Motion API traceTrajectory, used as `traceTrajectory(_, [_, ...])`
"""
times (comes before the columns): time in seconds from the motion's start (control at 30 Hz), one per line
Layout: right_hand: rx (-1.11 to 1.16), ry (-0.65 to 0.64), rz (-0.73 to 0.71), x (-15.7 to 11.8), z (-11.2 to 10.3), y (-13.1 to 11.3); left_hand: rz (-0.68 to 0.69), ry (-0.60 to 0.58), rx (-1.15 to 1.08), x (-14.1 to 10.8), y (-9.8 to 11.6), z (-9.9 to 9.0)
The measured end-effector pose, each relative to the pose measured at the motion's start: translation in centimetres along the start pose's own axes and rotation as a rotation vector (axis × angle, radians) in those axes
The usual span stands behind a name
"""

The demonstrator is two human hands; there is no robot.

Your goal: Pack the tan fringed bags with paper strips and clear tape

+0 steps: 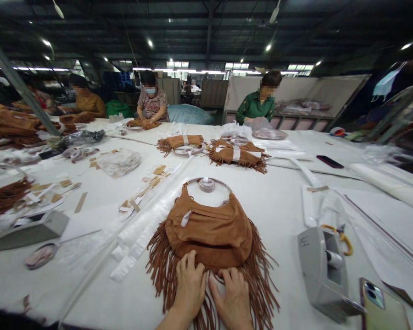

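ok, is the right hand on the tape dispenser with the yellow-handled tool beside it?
No, the right hand is at the brown bag's lower edge, apart from the tape dispenser.

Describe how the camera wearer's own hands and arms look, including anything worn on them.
Both are bare human hands with five-fingered shapes. The left hand and right hand show no gloves, rings, bracelets or watch. No sleeve shows on the short stretch of arm in view; the picture's bottom edge cuts off the rest. Fingernail details are too small to tell.
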State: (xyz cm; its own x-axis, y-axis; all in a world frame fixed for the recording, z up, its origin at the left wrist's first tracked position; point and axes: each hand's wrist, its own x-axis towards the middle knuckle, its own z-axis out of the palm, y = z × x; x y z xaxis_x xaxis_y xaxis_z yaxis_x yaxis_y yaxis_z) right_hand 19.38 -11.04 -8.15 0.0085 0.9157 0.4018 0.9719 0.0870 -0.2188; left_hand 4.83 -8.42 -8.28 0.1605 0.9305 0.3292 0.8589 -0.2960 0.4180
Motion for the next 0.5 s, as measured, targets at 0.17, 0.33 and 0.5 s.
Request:
traceTrajectory(0.17, [-0.066, 0.0, -0.011, -0.2, 0.0, -0.5, 0.009, -0.04, -0.065, -0.2, -0.4, -0.5])
traceTrajectory(0.33, [-0.065, 0.034, -0.052, -0.6, -0.1, 0.2, -0.027, -0.171, -0.058, -0.4, 0.1, -1.3])
traceTrajectory(0.5, [-0.009, 0.05, -0.155, -1.2, 0.1, 2.8, 0.079, -0.36, 0.044, -0.7, -1.3, -2.2])
